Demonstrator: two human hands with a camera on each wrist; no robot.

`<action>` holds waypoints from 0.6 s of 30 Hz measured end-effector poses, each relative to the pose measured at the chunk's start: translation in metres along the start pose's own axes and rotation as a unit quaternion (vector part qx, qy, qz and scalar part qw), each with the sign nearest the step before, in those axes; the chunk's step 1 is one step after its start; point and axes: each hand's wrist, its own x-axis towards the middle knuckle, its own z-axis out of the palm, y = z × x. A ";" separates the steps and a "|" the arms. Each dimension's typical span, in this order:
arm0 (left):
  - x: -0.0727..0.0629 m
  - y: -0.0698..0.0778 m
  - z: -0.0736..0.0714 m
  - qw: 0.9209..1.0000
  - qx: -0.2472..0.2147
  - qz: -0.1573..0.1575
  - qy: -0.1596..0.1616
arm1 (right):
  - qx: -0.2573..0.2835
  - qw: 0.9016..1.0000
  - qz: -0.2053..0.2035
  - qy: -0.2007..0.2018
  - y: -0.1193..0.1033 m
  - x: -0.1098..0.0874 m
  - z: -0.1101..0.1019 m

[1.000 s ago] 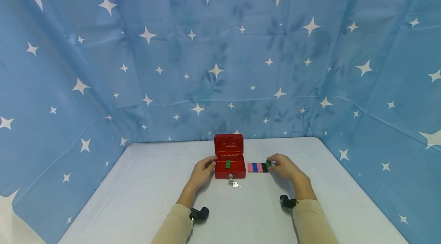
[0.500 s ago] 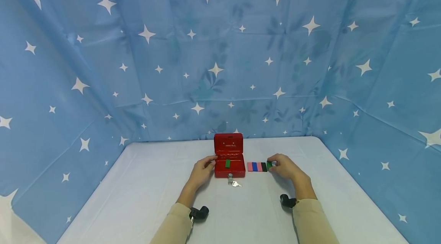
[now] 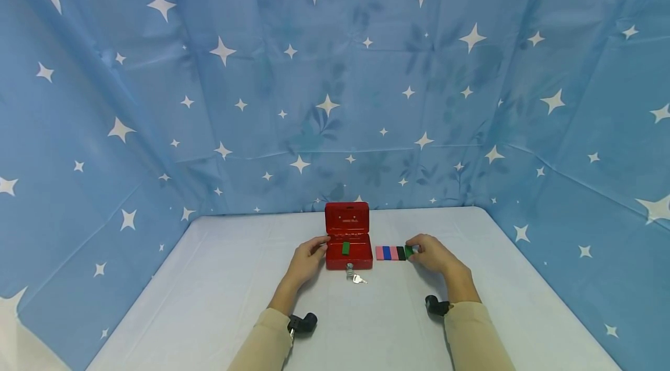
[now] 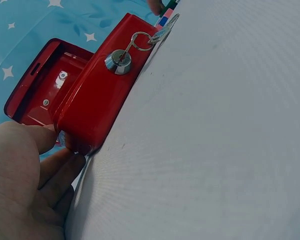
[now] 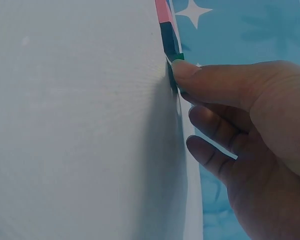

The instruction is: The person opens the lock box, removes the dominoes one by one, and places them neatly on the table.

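Observation:
A red cash box stands on the table with its lid raised and a green block inside. My left hand touches the box's left side; in the left wrist view its thumb is near the rim and its fingers lie against the lower corner. To the right of the box, a pink block, a blue block, a second pink block and a black block lie side by side. At that row's right end, my right hand pinches another green block between thumb and fingertips.
A key sits in the lock at the box's front, and a second key on the ring hangs down at the table. White cloth covers the table. A blue starry curtain rises behind and along both sides.
The pinched green block has shifted very slightly right, away from the black block. The left hand and the box stay put; the head view tilts a little.

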 end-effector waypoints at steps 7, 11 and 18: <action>0.000 0.000 0.000 1.000 0.001 0.001 -0.001 | -0.004 1.000 -0.009 -0.002 -0.002 0.000 0.001; 0.001 0.000 0.000 1.000 -0.003 0.002 -0.001 | -0.012 1.000 -0.009 -0.002 -0.002 0.001 0.002; 0.001 -0.002 0.001 1.000 -0.005 0.002 -0.001 | -0.020 1.000 -0.017 0.001 -0.002 0.002 0.003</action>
